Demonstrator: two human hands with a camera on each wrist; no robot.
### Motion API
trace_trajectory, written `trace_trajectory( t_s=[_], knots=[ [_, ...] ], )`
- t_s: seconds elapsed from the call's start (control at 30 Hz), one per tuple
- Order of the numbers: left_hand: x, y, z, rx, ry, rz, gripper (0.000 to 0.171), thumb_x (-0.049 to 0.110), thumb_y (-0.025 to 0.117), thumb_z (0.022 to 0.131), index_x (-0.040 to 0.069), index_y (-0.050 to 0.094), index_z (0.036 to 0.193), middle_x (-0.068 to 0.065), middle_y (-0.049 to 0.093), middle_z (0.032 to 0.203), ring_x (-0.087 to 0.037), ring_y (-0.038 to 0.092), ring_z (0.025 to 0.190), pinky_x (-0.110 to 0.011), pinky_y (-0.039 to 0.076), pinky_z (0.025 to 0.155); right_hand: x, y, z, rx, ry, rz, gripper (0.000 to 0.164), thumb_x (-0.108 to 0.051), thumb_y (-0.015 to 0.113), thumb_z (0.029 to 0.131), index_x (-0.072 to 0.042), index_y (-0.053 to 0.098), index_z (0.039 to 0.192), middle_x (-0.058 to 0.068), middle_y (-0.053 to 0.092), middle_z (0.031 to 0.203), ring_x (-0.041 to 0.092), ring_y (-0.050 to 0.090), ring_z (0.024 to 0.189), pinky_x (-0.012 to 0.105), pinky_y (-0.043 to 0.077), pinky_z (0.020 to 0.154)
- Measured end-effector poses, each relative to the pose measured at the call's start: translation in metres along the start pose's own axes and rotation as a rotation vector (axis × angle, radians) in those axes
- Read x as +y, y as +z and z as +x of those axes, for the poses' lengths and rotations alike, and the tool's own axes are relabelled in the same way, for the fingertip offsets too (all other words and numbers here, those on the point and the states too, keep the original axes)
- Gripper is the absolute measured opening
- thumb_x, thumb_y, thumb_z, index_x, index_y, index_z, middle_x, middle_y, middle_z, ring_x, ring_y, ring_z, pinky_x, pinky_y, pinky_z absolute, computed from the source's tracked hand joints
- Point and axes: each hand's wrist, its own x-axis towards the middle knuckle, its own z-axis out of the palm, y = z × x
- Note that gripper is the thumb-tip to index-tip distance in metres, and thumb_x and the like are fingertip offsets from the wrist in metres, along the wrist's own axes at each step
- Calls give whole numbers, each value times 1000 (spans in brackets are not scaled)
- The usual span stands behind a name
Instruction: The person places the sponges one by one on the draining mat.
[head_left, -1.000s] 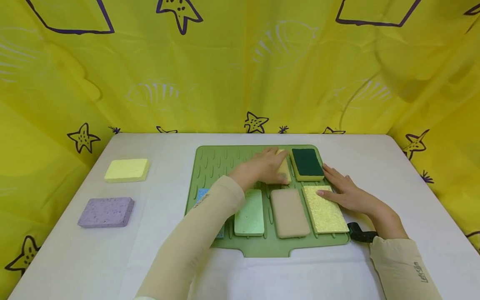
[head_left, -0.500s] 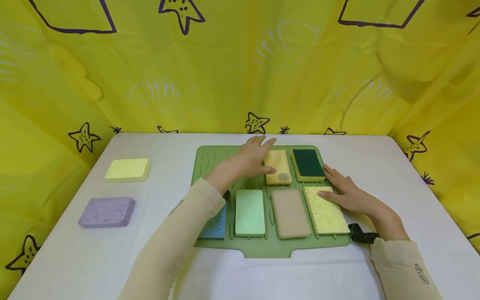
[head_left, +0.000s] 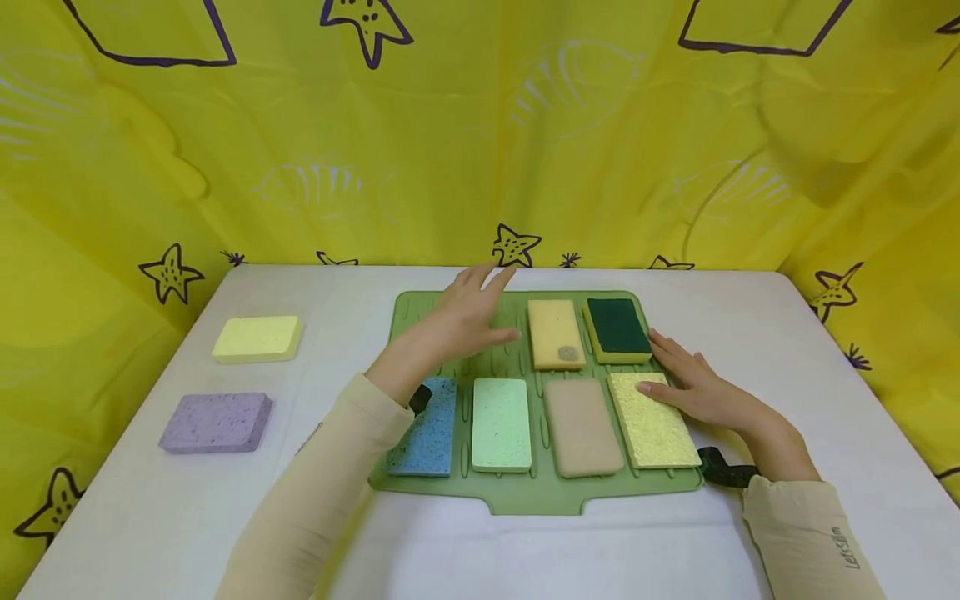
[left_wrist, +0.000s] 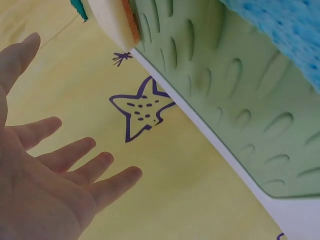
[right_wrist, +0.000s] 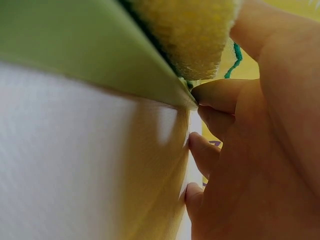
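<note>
A green ridged mat lies in the middle of the white table. On it sit an orange-yellow sponge, a dark green scrub sponge, a blue sponge, a mint sponge, a tan sponge and a speckled yellow sponge. My left hand hovers open over the mat's back left, holding nothing, fingers spread. My right hand rests flat on the mat's right edge, thumb on the speckled yellow sponge.
A pale yellow sponge and a purple sponge lie on the table to the left of the mat. Yellow cloth with star prints walls in the back and both sides.
My left hand let go of the orange-yellow sponge and drew back left, lifting off the mat. The blue sponge has come into view. The right hand stayed put.
</note>
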Motion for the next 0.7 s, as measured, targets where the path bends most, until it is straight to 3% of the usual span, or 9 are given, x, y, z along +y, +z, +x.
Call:
trace_trajectory(
  t_s=[0.23, 0.47, 0.7],
  knots=[
    [-10, -2, -17, 36, -26, -8, 91, 49, 66, 92, 14, 16, 160, -20, 18, 164, -41, 17, 152, -52, 20, 125, 2, 1, 1, -2, 2, -4, 87, -35, 58, 99, 2, 5, 158, 27, -3, 165, 51, -6, 150, 72, -14, 114],
    [-20, -4, -36, 77, -55, -7, 90, 46, 68, 92, 13, 19, 159, -22, 19, 163, -43, 18, 151, -58, 25, 121, 3, 1, 1, -1, 5, 5, 87, -35, 58, 99, 2, 5, 157, 26, -4, 165, 51, -7, 150, 71, -15, 114],
    [-33, -1, -58, 99, -79, 4, 88, 45, 67, 92, 10, 22, 158, -23, 21, 162, -45, 21, 149, -56, 21, 123, 3, 2, 0, 2, 0, 14, 87, -35, 58, 100, 2, 4, 158, 26, -4, 165, 50, -8, 150, 71, -16, 114]
  ],
)
